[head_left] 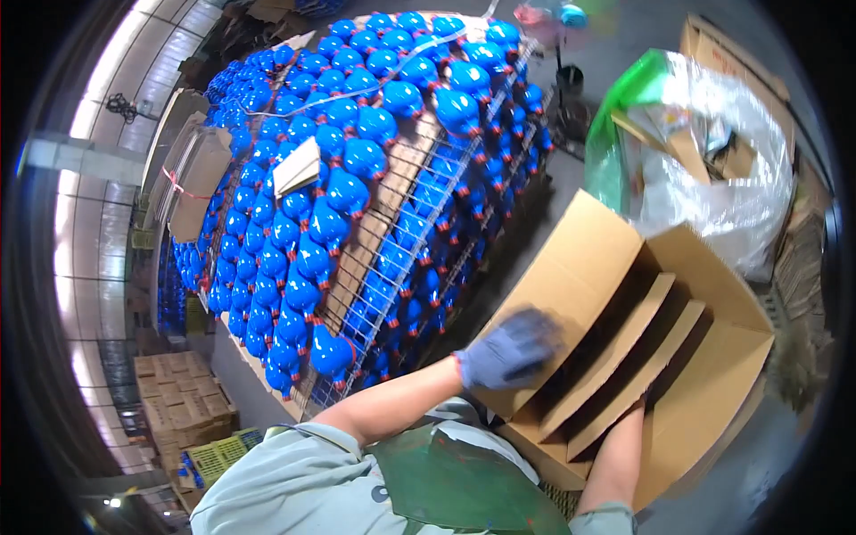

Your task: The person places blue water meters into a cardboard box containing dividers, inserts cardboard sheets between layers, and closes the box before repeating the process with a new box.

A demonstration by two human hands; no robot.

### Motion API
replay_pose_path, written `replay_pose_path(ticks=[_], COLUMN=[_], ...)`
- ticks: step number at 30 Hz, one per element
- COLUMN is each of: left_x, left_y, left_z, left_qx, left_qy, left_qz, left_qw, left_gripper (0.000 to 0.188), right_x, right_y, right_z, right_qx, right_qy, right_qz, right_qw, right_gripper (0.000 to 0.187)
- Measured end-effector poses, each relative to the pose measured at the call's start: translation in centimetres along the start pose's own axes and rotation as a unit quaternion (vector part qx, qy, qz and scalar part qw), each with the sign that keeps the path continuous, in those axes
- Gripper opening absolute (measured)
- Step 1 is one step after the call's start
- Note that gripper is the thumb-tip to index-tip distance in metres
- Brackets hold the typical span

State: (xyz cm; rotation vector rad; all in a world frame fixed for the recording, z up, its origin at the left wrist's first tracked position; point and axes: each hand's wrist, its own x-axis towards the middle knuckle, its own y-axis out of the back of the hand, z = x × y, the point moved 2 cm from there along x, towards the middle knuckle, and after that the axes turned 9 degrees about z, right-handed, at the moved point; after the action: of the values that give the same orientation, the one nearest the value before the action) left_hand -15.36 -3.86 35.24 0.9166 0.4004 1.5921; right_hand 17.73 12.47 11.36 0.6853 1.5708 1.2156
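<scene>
The cardboard box (pixel 624 348) lies open on its side at the lower right, two cardboard dividers (pixel 624 343) slanting inside it. The left hand (pixel 510 349) (in a grey-blue glove, blurred) lies flat and spread on the box's upper flap. The right hand (pixel 635 412) is mostly hidden under the dividers; its grip cannot be told. Blue bottles (pixel 357 169) fill a wire rack (pixel 428 223) just beside the box.

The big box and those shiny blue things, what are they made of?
The box looks like brown corrugated cardboard: matt, with stiff flat flaps and divider sheets inside. The blue things are probably plastic, since they are glossy and catch bright glints of light. The left hand wears what seems a knitted fabric glove.
</scene>
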Motion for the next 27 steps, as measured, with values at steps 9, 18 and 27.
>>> replay_pose_path(ticks=[9,18,27], left_x=[-11.2,-12.4,1.2], left_y=[37.7,43.5,10.5], left_z=[-24.8,-34.4,1.7], left_qx=[0.591,0.128,-0.291], left_qy=[0.402,0.325,0.261], left_qz=[0.003,0.347,0.194], left_qw=[0.700,0.870,0.900], left_gripper=[0.090,0.052,0.033], right_x=[-22.2,-26.2,-22.0], right_y=[13.8,9.2,22.0], right_z=[-0.5,-1.6,-7.4], right_qx=[0.322,0.042,0.524], right_qy=[-0.019,0.114,0.005], right_qz=[-0.351,0.178,0.231], right_qw=[0.879,0.976,0.820], right_gripper=[0.127,0.065,0.067])
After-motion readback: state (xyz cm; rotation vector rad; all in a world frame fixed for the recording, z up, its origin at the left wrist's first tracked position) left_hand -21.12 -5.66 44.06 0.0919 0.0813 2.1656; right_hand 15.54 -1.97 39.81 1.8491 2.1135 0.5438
